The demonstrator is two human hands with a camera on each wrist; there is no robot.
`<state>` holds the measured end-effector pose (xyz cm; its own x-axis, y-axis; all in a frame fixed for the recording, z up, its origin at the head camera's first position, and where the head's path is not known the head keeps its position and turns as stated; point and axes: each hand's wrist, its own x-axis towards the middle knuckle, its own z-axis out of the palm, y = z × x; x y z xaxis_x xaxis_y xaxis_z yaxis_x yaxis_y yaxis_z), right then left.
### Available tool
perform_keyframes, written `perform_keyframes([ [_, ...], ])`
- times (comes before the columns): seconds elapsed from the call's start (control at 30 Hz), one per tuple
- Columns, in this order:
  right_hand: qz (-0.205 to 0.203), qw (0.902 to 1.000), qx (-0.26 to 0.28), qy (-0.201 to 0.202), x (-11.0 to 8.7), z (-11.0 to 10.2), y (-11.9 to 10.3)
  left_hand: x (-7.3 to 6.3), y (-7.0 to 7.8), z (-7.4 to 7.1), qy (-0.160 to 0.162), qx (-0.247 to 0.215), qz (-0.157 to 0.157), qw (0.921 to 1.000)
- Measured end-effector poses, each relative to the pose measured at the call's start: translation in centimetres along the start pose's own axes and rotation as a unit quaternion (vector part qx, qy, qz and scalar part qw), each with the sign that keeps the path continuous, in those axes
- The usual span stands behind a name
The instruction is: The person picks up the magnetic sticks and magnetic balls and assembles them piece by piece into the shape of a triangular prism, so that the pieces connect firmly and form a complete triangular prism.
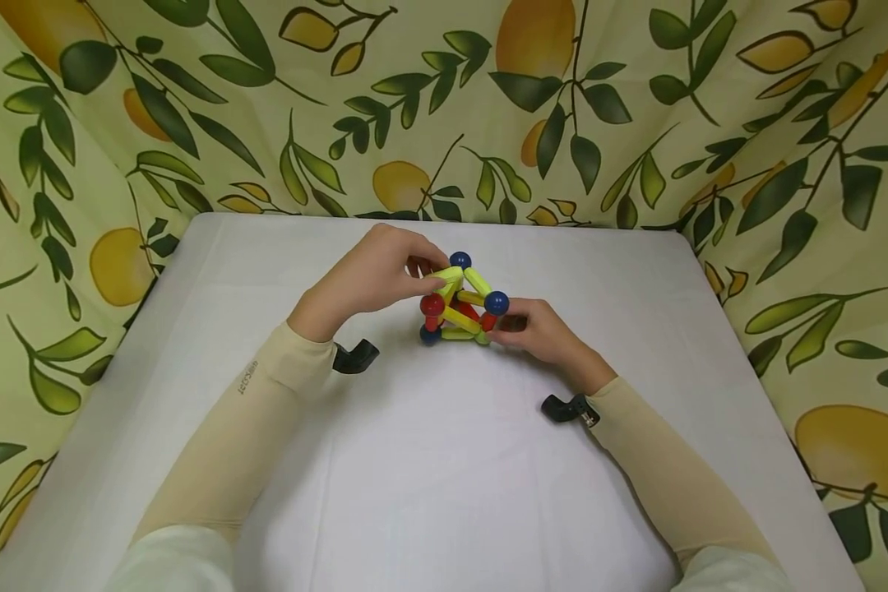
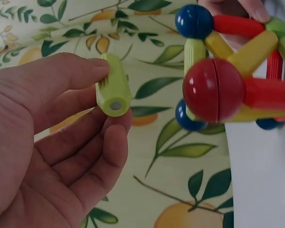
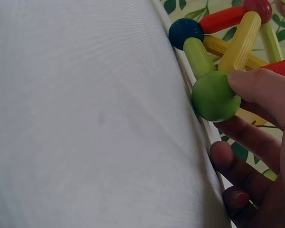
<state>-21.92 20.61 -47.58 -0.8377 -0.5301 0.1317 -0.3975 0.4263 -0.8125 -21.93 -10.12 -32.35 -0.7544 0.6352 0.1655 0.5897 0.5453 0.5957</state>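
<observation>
A frame of magnetic rods and balls [image 1: 459, 317] stands on the table, with red, yellow and lime rods joining red, blue and green balls. My left hand [image 1: 388, 267] pinches a lime magnetic rod [image 2: 113, 88] between thumb and fingers; its round metal end faces the frame. In the left wrist view the rod is apart from the red ball [image 2: 213, 90], just left of it. On the frame's right side, my right hand [image 1: 536, 330] grips the green ball [image 3: 215, 96] at a lower corner with thumb and index finger. The right hand's other fingers curl loosely below.
A white cloth [image 1: 429, 460] covers the table. Behind it and along both sides hangs a curtain [image 1: 414, 107] with lemons and leaves. Black wrist cameras [image 1: 356, 357] stick out inward from both sleeves.
</observation>
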Motion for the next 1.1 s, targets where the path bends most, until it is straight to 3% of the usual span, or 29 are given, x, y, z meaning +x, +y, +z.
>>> perform_keyframes([
  [0.3,-0.007,1.0,0.006,0.003,0.0,0.1,0.2,1.8,0.9,2.0,-0.043,0.013,0.0,0.999],
  [0.77,-0.009,0.9999,0.001,0.004,-0.1,0.1,0.1,2.0,0.4,3.7,-0.062,0.025,-0.02,0.9976],
  [1.1,-0.002,0.9999,0.012,0.006,-0.1,0.1,0.1,2.3,0.6,4.6,-0.073,0.074,-0.01,0.9946],
])
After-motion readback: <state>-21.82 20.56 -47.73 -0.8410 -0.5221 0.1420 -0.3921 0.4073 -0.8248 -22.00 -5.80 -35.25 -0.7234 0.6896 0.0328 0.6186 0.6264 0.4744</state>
